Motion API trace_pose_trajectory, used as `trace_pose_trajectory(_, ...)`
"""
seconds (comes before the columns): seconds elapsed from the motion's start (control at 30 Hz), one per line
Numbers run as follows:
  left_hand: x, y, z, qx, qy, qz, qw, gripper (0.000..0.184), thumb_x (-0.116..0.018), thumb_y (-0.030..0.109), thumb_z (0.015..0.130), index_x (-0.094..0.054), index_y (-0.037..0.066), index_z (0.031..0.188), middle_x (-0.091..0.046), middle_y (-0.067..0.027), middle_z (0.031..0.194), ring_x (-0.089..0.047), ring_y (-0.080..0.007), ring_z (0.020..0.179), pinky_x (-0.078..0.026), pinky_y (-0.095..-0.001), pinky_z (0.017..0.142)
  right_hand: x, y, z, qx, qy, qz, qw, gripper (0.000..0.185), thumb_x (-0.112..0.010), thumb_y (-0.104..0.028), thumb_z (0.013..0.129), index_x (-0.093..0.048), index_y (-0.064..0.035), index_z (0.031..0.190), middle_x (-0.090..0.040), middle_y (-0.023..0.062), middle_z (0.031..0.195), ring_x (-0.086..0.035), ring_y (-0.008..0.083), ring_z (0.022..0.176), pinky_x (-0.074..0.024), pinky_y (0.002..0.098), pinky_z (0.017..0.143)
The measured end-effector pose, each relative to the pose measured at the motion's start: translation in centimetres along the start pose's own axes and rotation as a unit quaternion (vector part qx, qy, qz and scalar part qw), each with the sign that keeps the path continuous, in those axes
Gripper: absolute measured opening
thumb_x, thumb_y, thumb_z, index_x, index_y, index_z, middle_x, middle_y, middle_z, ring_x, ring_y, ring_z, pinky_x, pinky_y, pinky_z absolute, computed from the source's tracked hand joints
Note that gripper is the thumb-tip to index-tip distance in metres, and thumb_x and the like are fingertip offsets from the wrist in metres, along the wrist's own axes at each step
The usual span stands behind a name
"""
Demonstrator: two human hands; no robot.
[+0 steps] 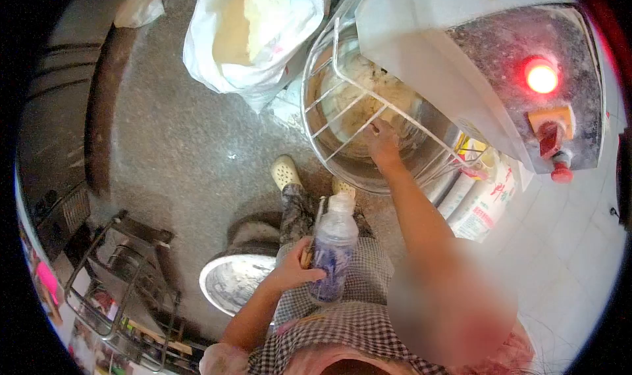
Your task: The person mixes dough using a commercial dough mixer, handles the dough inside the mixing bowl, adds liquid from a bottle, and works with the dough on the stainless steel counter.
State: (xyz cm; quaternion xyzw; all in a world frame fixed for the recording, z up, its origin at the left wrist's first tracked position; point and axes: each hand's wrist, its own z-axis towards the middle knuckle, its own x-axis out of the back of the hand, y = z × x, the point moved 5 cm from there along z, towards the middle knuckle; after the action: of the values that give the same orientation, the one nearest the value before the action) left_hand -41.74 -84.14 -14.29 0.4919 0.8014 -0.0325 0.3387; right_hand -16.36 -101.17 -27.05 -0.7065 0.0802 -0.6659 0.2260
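Note:
My left hand (pixel 297 268) is closed around a clear plastic bottle (pixel 336 256) with a blue-and-white label and a pale cap, held upright in front of my checked apron. A thin stick-like thing shows beside the bottle, too unclear to name. My right hand (pixel 384 145) reaches over a big metal mixer bowl (pixel 316 141), by the wire guard (pixel 421 130) across its top. Its fingers are curled together near a guard bar; whether they grip the bar or something else is hidden. Pale dough or wet flour (pixel 352 99) lies in the bowl.
A white sack of flour (pixel 230 72) stands open beyond the bowl. Left of my legs is a white-rimmed basin (pixel 230 283). The mixer's panel carries a glowing red light (pixel 542 76) and a red knob (pixel 561 171). Printed bags (pixel 484 200) lean at the right; a metal rack (pixel 125 276) is lower left.

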Motion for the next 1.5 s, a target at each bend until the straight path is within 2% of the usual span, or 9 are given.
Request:
trace_pose_trajectory(0.23, 2.8, -0.9, -1.3, -0.028, 0.053, -0.1, 0.993, 0.086, -0.081, 0.019, 0.056, -0.033, 0.0, 0.125, -0.05, -0.0097, 0.113, -0.05, -0.0193, 0.102, -0.04, -0.0333, 0.088, -3.7, 4.3, -2.1, -0.507, -0.05, 0.416, 0.754, 0.038, -0.055, -0.019, 0.081, -0.044, -0.0049, 0.114, -0.049, 0.0147, 0.11, -0.054, 0.0314, 0.091, -0.0461, 0.0433, 0.073)
trace_pose_trajectory(0.43, 2.8, 0.9, -1.8, -0.027, 0.069, -0.111, 0.991, 0.086, -0.082, 0.021, 0.055, -0.035, -0.001, 0.124, -0.052, -0.0085, 0.111, -0.052, -0.018, 0.1, -0.041, -0.0324, 0.087, -12.1, 5.5, -1.2, -0.612, -0.051, 0.552, 0.564, 0.046, -0.054, -0.017, 0.082, -0.037, -0.0047, 0.122, -0.044, 0.0178, 0.119, -0.051, 0.0334, 0.097, -0.0498, 0.047, 0.071)
trace_pose_trajectory(0.5, 3.2, 0.7, -1.3, -0.051, 0.053, -0.12, 0.99, 0.084, -0.081, 0.021, 0.055, -0.036, -0.001, 0.122, -0.052, -0.0091, 0.11, -0.052, -0.0184, 0.1, -0.041, -0.0328, 0.087, -9.3, 3.0, 2.1, -0.386, -0.08, 0.345, 0.852, 0.042, -0.053, -0.016, 0.082, -0.039, -0.0038, 0.12, -0.047, 0.0178, 0.112, -0.053, 0.0312, 0.094, -0.051, 0.0464, 0.071)
trace_pose_trajectory(0.53, 3.1, 1.0, -1.4, -0.054, 0.052, -0.122, 0.99, 0.084, -0.081, 0.021, 0.055, -0.036, -0.002, 0.122, -0.052, -0.0093, 0.11, -0.052, -0.0185, 0.1, -0.041, -0.0329, 0.087, -8.4, 1.5, 4.5, -0.242, -0.134, 0.413, 0.868, 0.042, -0.053, -0.014, 0.081, -0.039, -0.0032, 0.119, -0.049, 0.0173, 0.109, -0.053, 0.0291, 0.093, -0.0502, 0.0445, 0.074)
trace_pose_trajectory(0.63, 3.0, 1.7, -1.4, -0.045, 0.064, -0.109, 0.991, 0.086, -0.082, 0.024, 0.053, -0.036, -0.002, 0.121, -0.054, -0.0099, 0.108, -0.054, -0.0194, 0.098, -0.043, -0.0334, 0.086, -6.7, 0.5, 9.3, -0.197, -0.168, 0.778, 0.572, 0.04, -0.054, -0.01, 0.08, -0.04, -0.0012, 0.117, -0.05, 0.0158, 0.103, -0.054, 0.0243, 0.091, -0.0467, 0.039, 0.082)
trace_pose_trajectory(0.73, 3.0, 2.0, -0.9, -0.042, 0.074, -0.096, 0.992, 0.09, -0.082, 0.031, 0.05, -0.037, -0.001, 0.12, -0.056, -0.0094, 0.105, -0.057, -0.0195, 0.094, -0.045, -0.0326, 0.083, -1.7, -2.1, 9.6, -0.339, 0.036, 0.616, 0.71, 0.033, -0.052, -0.014, 0.083, -0.044, 0.0001, 0.112, -0.051, 0.0131, 0.104, -0.054, 0.0233, 0.091, -0.0466, 0.0377, 0.078)
trace_pose_trajectory(0.93, 3.0, 2.1, -1.4, -0.04, 0.076, -0.095, 0.992, 0.091, -0.083, 0.032, 0.049, -0.038, -0.001, 0.12, -0.057, -0.0086, 0.104, -0.057, -0.0193, 0.093, -0.046, -0.0318, 0.082, -3.9, 5.9, 0.3, -0.519, 0.196, 0.682, 0.476, 0.041, -0.056, -0.022, 0.082, -0.045, -0.001, 0.116, -0.053, 0.0101, 0.103, -0.054, 0.023, 0.093, -0.0461, 0.0366, 0.079)
trace_pose_trajectory(1.13, 4.4, 1.3, -1.9, -0.051, 0.096, -0.099, 0.989, 0.091, -0.083, 0.032, 0.049, -0.037, -0.001, 0.12, -0.056, -0.0089, 0.106, -0.057, -0.0196, 0.094, -0.045, -0.0317, 0.082, -6.7, 4.1, 2.4, -0.444, 0.015, 0.61, 0.656, 0.039, -0.054, -0.023, 0.083, -0.046, -0.0022, 0.116, -0.053, 0.0097, 0.104, -0.054, 0.0226, 0.093, -0.0458, 0.0365, 0.079)
trace_pose_trajectory(1.5, 4.2, 2.4, -2.2, -0.052, 0.092, -0.084, 0.991, 0.088, -0.081, 0.033, 0.051, -0.038, -0.001, 0.12, -0.056, -0.0084, 0.104, -0.057, -0.0184, 0.093, -0.046, -0.0314, 0.081, -1.7, -7.4, 9.7, -0.271, -0.048, 0.644, 0.713, 0.047, -0.055, -0.022, 0.085, -0.035, 0.0001, 0.122, -0.052, 0.0086, 0.096, -0.054, 0.0206, 0.086, -0.048, 0.035, 0.075)
